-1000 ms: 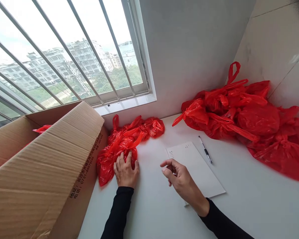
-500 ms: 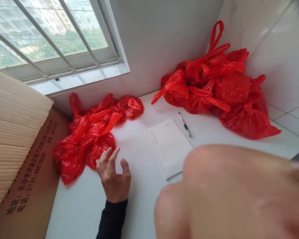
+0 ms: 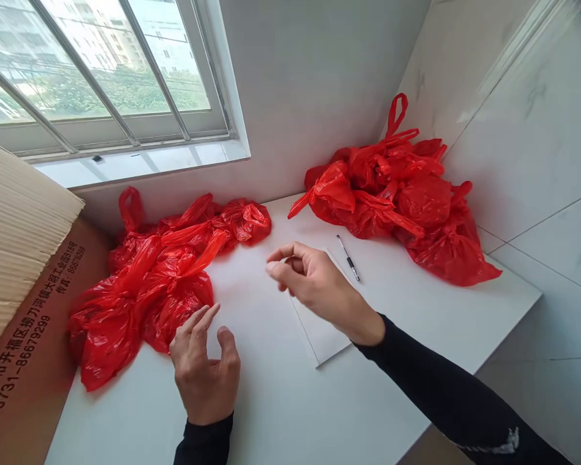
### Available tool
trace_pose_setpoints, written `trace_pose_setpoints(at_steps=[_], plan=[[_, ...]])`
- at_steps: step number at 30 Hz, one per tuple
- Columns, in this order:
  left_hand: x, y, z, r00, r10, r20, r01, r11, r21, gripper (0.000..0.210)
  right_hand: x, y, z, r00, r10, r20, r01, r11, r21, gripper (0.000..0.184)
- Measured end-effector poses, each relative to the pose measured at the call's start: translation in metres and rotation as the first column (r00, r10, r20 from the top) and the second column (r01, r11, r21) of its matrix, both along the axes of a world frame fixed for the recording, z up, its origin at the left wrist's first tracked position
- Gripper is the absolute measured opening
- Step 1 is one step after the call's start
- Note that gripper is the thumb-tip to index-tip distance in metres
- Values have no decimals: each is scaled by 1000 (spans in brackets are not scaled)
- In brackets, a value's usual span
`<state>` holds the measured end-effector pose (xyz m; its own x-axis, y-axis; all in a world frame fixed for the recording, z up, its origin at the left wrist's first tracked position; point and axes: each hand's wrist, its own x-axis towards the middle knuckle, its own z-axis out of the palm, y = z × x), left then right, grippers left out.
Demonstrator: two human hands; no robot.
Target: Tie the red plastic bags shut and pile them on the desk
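My left hand (image 3: 206, 371) rests low beside the left heap of red plastic bags (image 3: 174, 271), its fingers apart and nothing between them. Its fingertips are close to the nearest knotted bag; whether they touch it I cannot tell. My right hand (image 3: 314, 281) hovers over a white notebook (image 3: 326, 336) and hides much of it. Thumb and forefinger come together at the tips there, with the other fingers curled in and no object visible in them. Just right of the notebook lies a black-and-clear pen (image 3: 348, 258).
More knotted red bags (image 3: 387, 194) are piled in the back right corner of the white table (image 3: 271, 413). At the left stands an open cardboard box (image 3: 24, 310) with printed writing. A barred window (image 3: 126, 77) is above the left heap.
My right hand has moved from a blurred spot close to the camera out over the notebook. The view has shifted slightly; my left hand keeps its spread pose near the bags.
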<state>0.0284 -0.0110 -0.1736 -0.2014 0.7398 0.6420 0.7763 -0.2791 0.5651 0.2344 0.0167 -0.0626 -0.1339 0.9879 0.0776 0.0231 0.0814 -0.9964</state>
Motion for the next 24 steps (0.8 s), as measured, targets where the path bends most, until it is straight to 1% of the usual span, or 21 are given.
trace_pose_setpoints(at_steps=[1, 2, 3, 5, 6, 7, 8, 10, 12, 13, 16, 18, 19, 20, 21, 22, 23, 24], plan=[[0, 0, 0, 1000, 3, -24, -2, 999, 39, 33, 11, 20, -13, 988, -129, 83, 129, 992, 14, 34], [0, 0, 0, 999, 3, -45, 0, 998, 65, 32, 23, 40, -25, 932, -307, 191, 301, 952, 60, 36], [0, 0, -1, 998, -2, -56, 6, 997, 81, 32, 35, 57, -35, 873, -431, 231, 418, 903, 105, 39], [-2, 1, -2, 998, -15, -54, 20, 996, 90, 31, 61, 88, -47, 753, -594, 283, 559, 805, 201, 51], [-3, 1, -3, 999, -19, -48, 23, 996, 86, 30, 73, 100, -49, 698, -647, 306, 600, 762, 243, 58], [-3, 1, -3, 999, -19, -38, 22, 997, 78, 30, 84, 111, -49, 652, -684, 328, 624, 729, 281, 62], [-4, 1, -4, 1000, -16, -27, 18, 998, 68, 29, 93, 120, -47, 613, -710, 347, 638, 704, 314, 61], [-5, 1, -4, 1000, -7, -9, 7, 999, 49, 29, 107, 134, -41, 565, -738, 370, 643, 674, 364, 45], [-6, 1, -5, 1000, -11, -8, 12, 999, 47, 29, 114, 143, -31, 541, -760, 360, 640, 650, 410, 25], [-6, 1, -6, 1000, -16, -8, 16, 998, 53, 29, 115, 146, -26, 534, -772, 344, 640, 635, 433, 20], [-8, 0, -8, 1000, -26, 5, 26, 997, 71, 27, 110, 142, -11, 550, -795, 256, 638, 598, 485, 15], [-8, -2, -10, 999, -29, 32, 27, 997, 73, 26, 100, 128, -3, 600, -777, 187, 633, 605, 482, 15], [-7, -3, -10, 997, -38, 64, 34, 997, 63, 26, 94, 117, 0, 637, -755, 157, 624, 624, 470, 15], [-5, -5, -9, 991, -53, 125, 48, 998, 41, 25, 86, 104, 1, 683, -719, 127, 606, 655, 451, 16], [-1, -7, -8, 971, -73, 226, 75, 997, -1, 24, 77, 89, 1, 741, -664, 100, 572, 702, 424, 16], [4, -9, -5, 922, -99, 373, 133, 989, -67, 25, 69, 74, 0, 801, -594, 76, 523, 755, 396, 18], [11, -12, -2, 824, -122, 553, 232, 963, -135, 29, 60, 59, -2, 860, -508, 46, 459, 811, 362, 20], [19, -15, 2, 665, -124, 737, 368, 913, -179, 34, 51, 44, -5, 909, -416, 19, 389, 863, 323, 23]])
